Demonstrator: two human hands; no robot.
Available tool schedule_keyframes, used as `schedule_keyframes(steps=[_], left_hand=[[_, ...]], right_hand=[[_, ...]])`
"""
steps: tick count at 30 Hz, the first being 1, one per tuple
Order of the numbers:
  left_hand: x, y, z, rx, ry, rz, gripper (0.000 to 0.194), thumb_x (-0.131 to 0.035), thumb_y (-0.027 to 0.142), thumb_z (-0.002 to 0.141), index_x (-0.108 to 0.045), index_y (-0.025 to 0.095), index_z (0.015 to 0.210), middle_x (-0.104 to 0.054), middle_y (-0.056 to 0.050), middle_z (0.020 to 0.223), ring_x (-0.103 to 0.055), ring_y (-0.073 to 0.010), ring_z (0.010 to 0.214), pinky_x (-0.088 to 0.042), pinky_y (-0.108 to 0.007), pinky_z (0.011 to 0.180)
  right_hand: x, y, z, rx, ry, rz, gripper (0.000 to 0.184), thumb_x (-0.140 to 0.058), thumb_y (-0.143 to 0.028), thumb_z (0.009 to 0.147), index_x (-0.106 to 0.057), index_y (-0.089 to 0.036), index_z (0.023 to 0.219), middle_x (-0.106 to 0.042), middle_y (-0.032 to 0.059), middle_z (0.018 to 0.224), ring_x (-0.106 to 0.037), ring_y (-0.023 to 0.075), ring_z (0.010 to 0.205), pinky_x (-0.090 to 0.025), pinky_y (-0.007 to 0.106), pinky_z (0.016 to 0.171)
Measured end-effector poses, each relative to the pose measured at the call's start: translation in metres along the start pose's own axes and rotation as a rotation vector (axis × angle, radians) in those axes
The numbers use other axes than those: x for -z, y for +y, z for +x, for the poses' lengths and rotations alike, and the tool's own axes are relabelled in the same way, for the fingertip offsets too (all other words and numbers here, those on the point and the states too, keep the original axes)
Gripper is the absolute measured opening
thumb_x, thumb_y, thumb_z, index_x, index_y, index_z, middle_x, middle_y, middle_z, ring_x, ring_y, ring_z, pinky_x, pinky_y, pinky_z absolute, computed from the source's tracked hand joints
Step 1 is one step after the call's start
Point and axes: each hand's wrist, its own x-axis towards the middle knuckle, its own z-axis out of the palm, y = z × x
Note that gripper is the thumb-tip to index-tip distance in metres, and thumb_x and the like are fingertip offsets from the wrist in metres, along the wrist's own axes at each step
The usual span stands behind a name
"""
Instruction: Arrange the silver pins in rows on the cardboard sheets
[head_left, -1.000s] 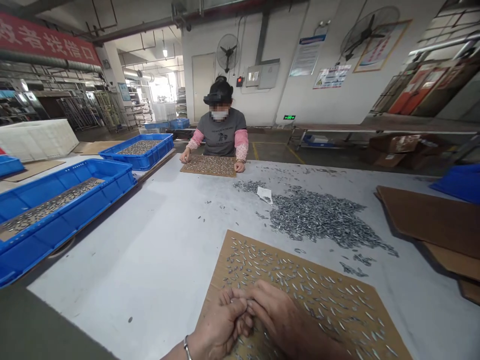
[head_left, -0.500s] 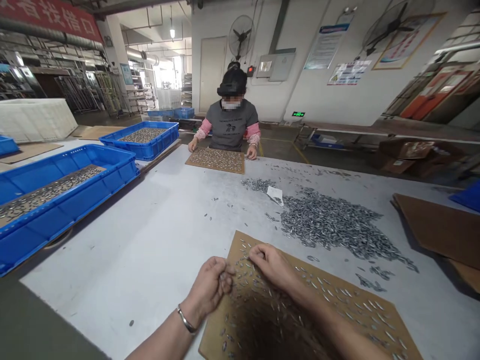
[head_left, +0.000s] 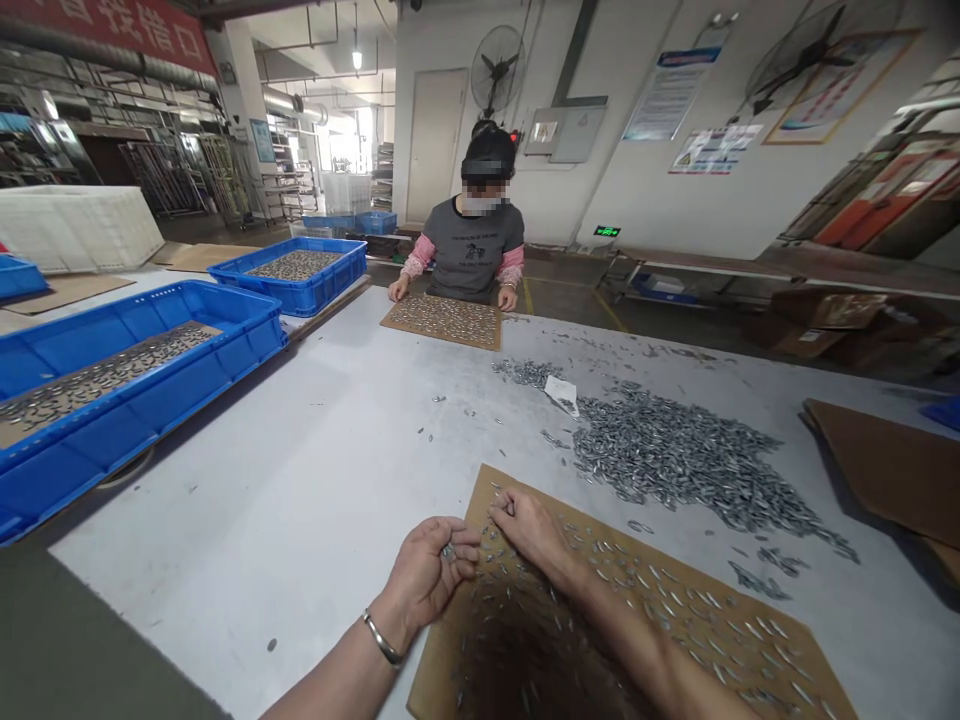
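Note:
A brown cardboard sheet [head_left: 436, 660] lies on the table before me, dotted with rows of small, slim silvery metal pieces [head_left: 709, 600]. Palm up at the sheet's left edge, my left hand [head_left: 429, 572] is cupped, with a few of these pieces showing in its curled fingers. My right hand [head_left: 529, 528] pinches over the sheet's far left corner; what its fingertips hold is hidden. A dark shadow covers the near part of the sheet. Beyond the sheet's far edge spreads a large heap of the same metal pieces [head_left: 675, 445].
Across the white table [head_left: 300, 500], a co-worker [head_left: 476, 245] holds the sides of another filled cardboard sheet [head_left: 442, 322]. Blue trays [head_left: 202, 385] with filled sheets stand at left. A white scrap [head_left: 561, 392] touches the heap. Brown boards [head_left: 885, 465] lie at right.
My left hand has opened slightly, showing metal pieces in its palm. My right hand has shifted a little left relative to the sheet. The view has swung slightly left.

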Motion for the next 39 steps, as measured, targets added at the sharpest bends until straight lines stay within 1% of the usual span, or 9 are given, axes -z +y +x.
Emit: schedule_keyframes(steps=[5, 9, 12, 16, 21, 25, 30, 35, 39], left_hand=[[-0.002, -0.008, -0.004, 0.108, -0.131, -0.014, 0.028, -0.054, 0.028, 0.101, -0.071, 0.007, 0.092, -0.075, -0.016, 0.09, -0.072, -0.0205, 0.077, -0.054, -0.029, 0.068], [-0.001, -0.022, -0.011, 0.21, -0.383, -0.025, 0.048, -0.053, 0.051, 0.103, -0.074, 0.008, 0.098, -0.076, -0.016, 0.096, -0.073, -0.0231, 0.088, -0.053, -0.032, 0.08], [0.0, -0.035, -0.017, 0.235, -0.494, 0.012, 0.055, -0.056, 0.062, 0.098, -0.075, 0.01, 0.103, -0.078, -0.015, 0.098, -0.072, -0.0268, 0.099, -0.051, -0.034, 0.091], [-0.002, -0.044, -0.023, 0.239, -0.568, 0.039, 0.061, -0.058, 0.068, 0.094, -0.074, 0.01, 0.108, -0.077, -0.017, 0.103, -0.07, -0.0317, 0.11, -0.048, -0.04, 0.1], [-0.005, -0.038, -0.026, 0.277, -0.491, 0.024, 0.048, -0.064, 0.057, 0.095, -0.074, 0.012, 0.103, -0.076, -0.015, 0.098, -0.072, -0.0266, 0.095, -0.051, -0.034, 0.084], [-0.004, -0.033, -0.026, 0.29, -0.357, -0.007, 0.036, -0.07, 0.046, 0.092, -0.074, 0.012, 0.102, -0.075, -0.015, 0.098, -0.071, -0.0224, 0.084, -0.05, -0.031, 0.077], [-0.004, -0.029, -0.023, 0.288, -0.323, -0.017, 0.038, -0.067, 0.047, 0.093, -0.075, 0.01, 0.096, -0.074, -0.016, 0.092, -0.069, -0.0216, 0.077, -0.05, -0.031, 0.074], [-0.003, -0.031, -0.019, 0.297, -0.293, -0.016, 0.039, -0.071, 0.046, 0.089, -0.073, 0.008, 0.096, -0.071, -0.015, 0.089, -0.068, -0.0213, 0.074, -0.049, -0.031, 0.07], [-0.002, -0.033, -0.018, 0.311, -0.289, -0.028, 0.037, -0.072, 0.046, 0.088, -0.071, 0.009, 0.095, -0.071, -0.013, 0.086, -0.067, -0.0201, 0.073, -0.048, -0.03, 0.069]], right_hand=[[0.017, 0.0, -0.026, 0.13, 0.157, 0.086, 0.014, -0.06, -0.032, 0.087, -0.063, -0.023, 0.076, -0.067, 0.0023, 0.077, -0.061, 0.0196, 0.073, -0.041, 0.029, 0.067], [0.022, -0.008, -0.083, 0.435, 0.156, 0.137, 0.023, -0.05, -0.031, 0.099, -0.069, -0.025, 0.088, -0.07, 0.0027, 0.087, -0.064, 0.0188, 0.08, -0.046, 0.03, 0.073], [0.012, -0.012, -0.118, 0.635, 0.178, 0.023, 0.024, -0.047, -0.022, 0.102, -0.07, -0.027, 0.101, -0.073, 0.0027, 0.097, -0.065, 0.019, 0.086, -0.045, 0.031, 0.078], [0.003, -0.01, -0.13, 0.646, 0.163, -0.053, 0.024, -0.046, -0.014, 0.098, -0.066, -0.025, 0.091, -0.073, 0.0021, 0.092, -0.064, 0.0187, 0.082, -0.043, 0.031, 0.077], [0.028, -0.003, -0.092, 0.379, -0.029, 0.145, 0.028, -0.042, -0.032, 0.101, -0.059, -0.025, 0.08, -0.07, 0.0012, 0.082, -0.061, 0.0177, 0.075, -0.042, 0.029, 0.068], [0.054, 0.013, -0.023, 0.132, 0.085, 0.129, 0.023, -0.045, -0.034, 0.092, -0.061, -0.024, 0.08, -0.07, 0.0038, 0.076, -0.062, 0.0207, 0.074, -0.042, 0.031, 0.07], [0.045, 0.03, 0.036, 0.18, 0.024, 0.073, 0.022, -0.046, -0.026, 0.085, -0.067, -0.021, 0.084, -0.07, 0.0035, 0.076, -0.063, 0.02, 0.075, -0.042, 0.029, 0.072], [0.025, 0.033, 0.05, 0.22, -0.011, 0.029, 0.024, -0.044, -0.025, 0.093, -0.067, -0.02, 0.094, -0.072, 0.0056, 0.088, -0.066, 0.0198, 0.086, -0.044, 0.027, 0.078], [0.023, 0.038, 0.053, 0.231, -0.017, -0.048, 0.025, -0.043, -0.021, 0.096, -0.068, -0.017, 0.096, -0.071, 0.0097, 0.098, -0.064, 0.0207, 0.095, -0.042, 0.029, 0.087]])
